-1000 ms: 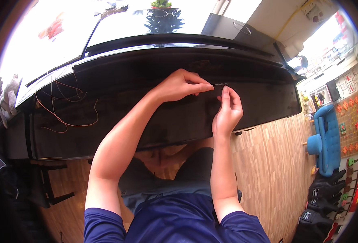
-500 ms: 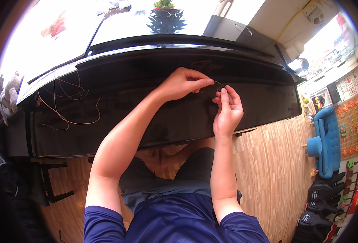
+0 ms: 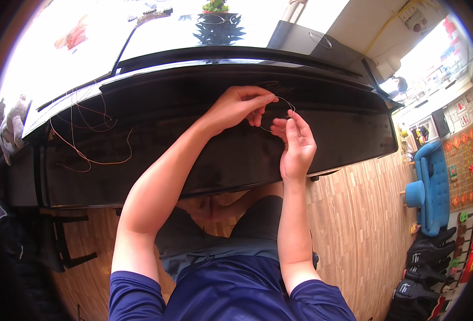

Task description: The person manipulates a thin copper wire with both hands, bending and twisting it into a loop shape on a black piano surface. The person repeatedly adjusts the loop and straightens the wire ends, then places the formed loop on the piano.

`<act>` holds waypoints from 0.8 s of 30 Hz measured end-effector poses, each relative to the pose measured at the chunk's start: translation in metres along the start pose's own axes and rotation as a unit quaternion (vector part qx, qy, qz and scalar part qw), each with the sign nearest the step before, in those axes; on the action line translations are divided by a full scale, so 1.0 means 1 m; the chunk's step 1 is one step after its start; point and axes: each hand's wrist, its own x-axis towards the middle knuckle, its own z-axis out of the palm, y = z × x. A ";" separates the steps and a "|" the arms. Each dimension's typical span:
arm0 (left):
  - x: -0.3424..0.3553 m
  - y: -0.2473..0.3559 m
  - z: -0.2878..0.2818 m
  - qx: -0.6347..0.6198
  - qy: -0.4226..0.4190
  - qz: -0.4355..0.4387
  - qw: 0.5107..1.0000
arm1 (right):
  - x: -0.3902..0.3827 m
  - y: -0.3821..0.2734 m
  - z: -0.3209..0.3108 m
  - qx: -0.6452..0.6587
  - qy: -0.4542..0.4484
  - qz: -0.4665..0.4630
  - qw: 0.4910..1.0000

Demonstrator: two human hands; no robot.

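A thin wire string (image 3: 285, 100), bent into a small loop, spans the gap between my two hands above a glossy black piano (image 3: 349, 134) with its lid down. My left hand (image 3: 239, 109) pinches the loop's upper left side between thumb and fingertips. At the loop's right side, my right hand (image 3: 299, 147) has its thumb and fingers closed on the string. A lower strand of the loop runs between the fingers of both hands. To the left, loose thin coppery strings (image 3: 108, 162) lie in open curls over the piano's edge.
A plant (image 3: 215, 6) and its reflection show at the piano's far side. Below is the wooden floor (image 3: 349, 219), with a dark bench (image 3: 67, 241) at left. A blue sofa (image 3: 434, 187) and black instrument bags (image 3: 415, 273) stand at right.
My hands have moved slightly apart, with the left shifting up and left and the right a little left. The string loop between them looks wider and more open.
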 end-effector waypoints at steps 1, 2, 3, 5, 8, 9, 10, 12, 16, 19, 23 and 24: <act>0.000 0.001 0.000 -0.005 -0.003 -0.002 1.000 | 0.000 0.001 -0.001 0.003 0.007 0.000 1.000; -0.001 0.001 0.000 -0.009 -0.006 -0.003 1.000 | 0.001 0.003 -0.002 0.005 0.014 0.001 1.000; -0.001 0.001 -0.001 -0.010 -0.012 -0.003 1.000 | 0.002 0.004 -0.003 0.008 0.022 0.001 1.000; -0.001 0.002 -0.002 -0.011 -0.021 -0.005 1.000 | 0.002 0.005 -0.003 0.016 0.037 0.006 0.999; -0.001 0.000 -0.004 -0.003 -0.029 0.000 1.000 | 0.002 0.006 -0.001 -0.005 0.056 0.022 0.998; -0.001 0.000 -0.003 -0.003 -0.031 0.001 1.000 | 0.002 0.005 0.000 -0.018 0.062 0.028 0.998; -0.001 0.000 -0.003 -0.003 -0.032 0.002 0.999 | 0.002 0.006 -0.001 -0.030 0.056 0.027 0.998; -0.002 0.000 -0.002 -0.006 -0.030 0.001 1.000 | 0.001 0.008 -0.004 -0.053 0.046 0.024 0.997; 0.001 -0.004 -0.002 -0.010 -0.014 -0.003 1.000 | 0.001 0.008 -0.007 -0.035 -0.006 0.008 0.999; 0.002 -0.003 -0.001 0.000 -0.003 -0.012 1.000 | -0.002 -0.004 -0.001 0.016 -0.022 0.014 1.000; 0.002 -0.001 0.000 0.021 0.000 -0.020 1.000 | 0.002 0.000 -0.012 0.101 -0.051 0.020 0.993; 0.001 -0.001 0.000 0.024 -0.001 -0.019 1.000 | 0.002 0.001 -0.013 0.129 -0.057 0.023 0.990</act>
